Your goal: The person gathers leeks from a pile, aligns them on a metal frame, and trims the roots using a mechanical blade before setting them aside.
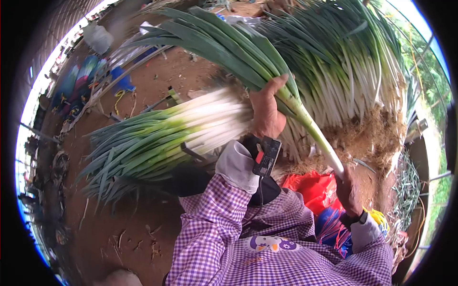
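A long leek (312,126) slants across the upper middle, its dark green leaves to the upper left and its white end to the lower right. My left hand (269,107) is closed around it just below where the leaves fan out. At the white end my right hand (350,193) grips the leek near its tip; the fingers partly hide that end. Behind and left of my left wrist lies a pile of leeks (181,124) with clean white stalks. To the upper right stands a large heap of leeks (353,71) with brown roots on.
A red plastic bag (312,190) and blue-and-red cords (331,229) are beside my right forearm. Yellow cord (377,219) shows behind that wrist. Leaf scraps (408,195) litter the right side. A blue item (121,78) lies on the dirt floor (160,74) at upper left.
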A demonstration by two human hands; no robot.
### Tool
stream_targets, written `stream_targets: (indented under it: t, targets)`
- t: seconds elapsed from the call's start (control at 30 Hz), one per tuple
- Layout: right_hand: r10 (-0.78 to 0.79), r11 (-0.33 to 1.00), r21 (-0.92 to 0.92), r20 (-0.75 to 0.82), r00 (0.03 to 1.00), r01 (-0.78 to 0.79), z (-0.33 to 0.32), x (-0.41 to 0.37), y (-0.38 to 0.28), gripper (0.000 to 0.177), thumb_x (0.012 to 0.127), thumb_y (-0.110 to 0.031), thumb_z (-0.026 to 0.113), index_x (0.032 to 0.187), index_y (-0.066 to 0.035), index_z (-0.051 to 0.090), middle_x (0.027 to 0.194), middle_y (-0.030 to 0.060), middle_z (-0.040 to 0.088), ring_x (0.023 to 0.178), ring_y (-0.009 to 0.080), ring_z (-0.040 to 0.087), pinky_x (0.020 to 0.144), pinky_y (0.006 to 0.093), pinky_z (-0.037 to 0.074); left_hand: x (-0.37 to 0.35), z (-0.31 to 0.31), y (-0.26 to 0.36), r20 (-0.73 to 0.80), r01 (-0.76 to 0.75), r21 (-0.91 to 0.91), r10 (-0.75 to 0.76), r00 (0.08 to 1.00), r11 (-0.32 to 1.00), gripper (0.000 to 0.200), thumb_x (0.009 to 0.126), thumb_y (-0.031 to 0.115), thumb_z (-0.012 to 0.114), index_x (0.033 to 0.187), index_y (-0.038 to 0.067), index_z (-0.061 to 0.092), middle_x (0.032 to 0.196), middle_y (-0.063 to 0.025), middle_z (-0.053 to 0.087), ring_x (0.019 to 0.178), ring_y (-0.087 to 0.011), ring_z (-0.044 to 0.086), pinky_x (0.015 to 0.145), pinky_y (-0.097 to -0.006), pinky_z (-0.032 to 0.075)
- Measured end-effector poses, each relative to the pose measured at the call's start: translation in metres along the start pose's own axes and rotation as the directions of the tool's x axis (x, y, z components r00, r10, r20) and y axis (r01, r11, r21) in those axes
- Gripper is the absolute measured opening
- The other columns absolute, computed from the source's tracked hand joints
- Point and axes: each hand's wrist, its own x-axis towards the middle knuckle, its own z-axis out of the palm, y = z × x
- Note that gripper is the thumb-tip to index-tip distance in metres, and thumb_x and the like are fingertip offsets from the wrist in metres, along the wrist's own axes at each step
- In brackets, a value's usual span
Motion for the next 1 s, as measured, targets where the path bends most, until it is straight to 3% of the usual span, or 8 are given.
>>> stream_targets:
  t: [0.27, 0.47, 0.53, 0.67, 0.77, 0.8, 0.87, 1.0]
  targets:
    - [-0.531, 0.842, 0.088, -0.043, 0.846, 0.533, 0.026, 0.182, -0.15, 0.031, 0.087, -0.019, 0.075, 0.111, -0.004, 0.063, 0.089, 0.0169, 0.067, 0.08, 0.0413, 0.066, 0.067, 0.0476, 0.051, 0.055, -0.032, 0.199, 0.005, -0.315, 0.079, 0.316, 0.949, 0.946, 0.038, 0.087, 0.013, 0.075, 0.122, 0.007, 0.06, 0.105, -0.0091, 0.069, 0.096, -0.0263, 0.069, 0.085, -0.0478, 0.056]
    - [-0.756, 0.618, 0.215, -0.102, 0.647, 0.756, 0.096, 0.288, -0.305, 0.02, 0.088, -0.022, 0.072, 0.103, -0.011, 0.064, 0.084, 0.0142, 0.069, 0.079, 0.0393, 0.068, 0.066, 0.0497, 0.052, 0.078, -0.117, 0.393, 0.048, -0.485, 0.265, 0.492, 0.87, 0.833, 0.039, 0.089, 0.018, 0.077, 0.123, 0.009, 0.062, 0.119, -0.0098, 0.069, 0.111, -0.0284, 0.064, 0.1, -0.0526, 0.049]
    - [-0.76, 0.635, 0.247, 0.033, 0.649, 0.732, 0.128, 0.317, -0.346, 0.032, 0.087, -0.025, 0.075, 0.116, -0.011, 0.067, 0.091, 0.0168, 0.072, 0.084, 0.0397, 0.07, 0.071, 0.0495, 0.053, 0.081, -0.156, 0.435, 0.017, -0.457, 0.236, 0.467, 0.884, 0.858, 0.038, 0.091, 0.02, 0.077, 0.124, 0.008, 0.063, 0.121, -0.0097, 0.069, 0.114, -0.0299, 0.063, 0.104, -0.0554, 0.047]
    - [-0.841, 0.536, 0.279, 0.092, 0.533, 0.797, 0.21, 0.358, -0.388, 0.02, 0.089, -0.024, 0.072, 0.106, -0.015, 0.068, 0.079, 0.0101, 0.071, 0.068, 0.0322, 0.069, 0.06, 0.0472, 0.05, 0.062, -0.238, 0.438, -0.29, -0.426, 0.086, 0.432, 0.854, 0.901, 0.034, 0.095, 0.023, 0.073, 0.125, 0.008, 0.065, 0.125, -0.0103, 0.068, 0.118, -0.0322, 0.062, 0.109, -0.0609, 0.043]
    - [-0.877, 0.464, 0.314, 0.031, 0.479, 0.829, 0.278, 0.371, -0.368, 0.02, 0.088, -0.019, 0.072, 0.107, -0.015, 0.068, 0.081, 0.0111, 0.071, 0.069, 0.0332, 0.069, 0.06, 0.0473, 0.049, 0.06, -0.33, 0.403, -0.577, -0.311, -0.067, 0.217, 0.787, 0.948, 0.036, 0.095, 0.025, 0.073, 0.125, 0.007, 0.065, 0.127, -0.0123, 0.067, 0.123, -0.0345, 0.06, 0.112, -0.0632, 0.04]
    - [-0.84, 0.54, 0.275, 0.238, 0.488, 0.795, 0.308, 0.381, -0.358, 0.021, 0.086, -0.017, 0.073, 0.106, -0.014, 0.068, 0.081, 0.0118, 0.071, 0.073, 0.0347, 0.07, 0.062, 0.0479, 0.05, 0.06, -0.353, 0.385, -0.655, -0.254, -0.127, 0.111, 0.747, 0.959, 0.036, 0.095, 0.025, 0.072, 0.125, 0.007, 0.065, 0.128, -0.013, 0.067, 0.125, -0.0355, 0.059, 0.113, -0.0633, 0.039]
    - [-0.852, 0.496, 0.247, 0.321, 0.413, 0.833, 0.332, 0.384, -0.337, 0.02, 0.086, -0.015, 0.073, 0.104, -0.012, 0.068, 0.08, 0.0123, 0.071, 0.074, 0.0347, 0.07, 0.062, 0.0477, 0.05, 0.068, -0.41, 0.35, -0.742, -0.271, -0.138, 0.081, 0.665, 0.953, 0.037, 0.096, 0.023, 0.07, 0.128, 0.006, 0.063, 0.132, -0.0147, 0.065, 0.128, -0.0375, 0.057, 0.114, -0.0642, 0.037]
    - [-0.79, 0.584, 0.262, 0.403, 0.463, 0.768, 0.359, 0.388, -0.318, 0.018, 0.085, -0.015, 0.073, 0.102, -0.011, 0.068, 0.081, 0.0136, 0.07, 0.074, 0.0365, 0.069, 0.062, 0.0477, 0.049, 0.08, -0.416, 0.345, -0.701, -0.211, -0.189, 0.019, 0.713, 0.959, 0.039, 0.1, 0.018, 0.065, 0.135, 0.003, 0.058, 0.139, -0.0167, 0.061, 0.131, -0.0375, 0.055, 0.114, -0.0612, 0.04]
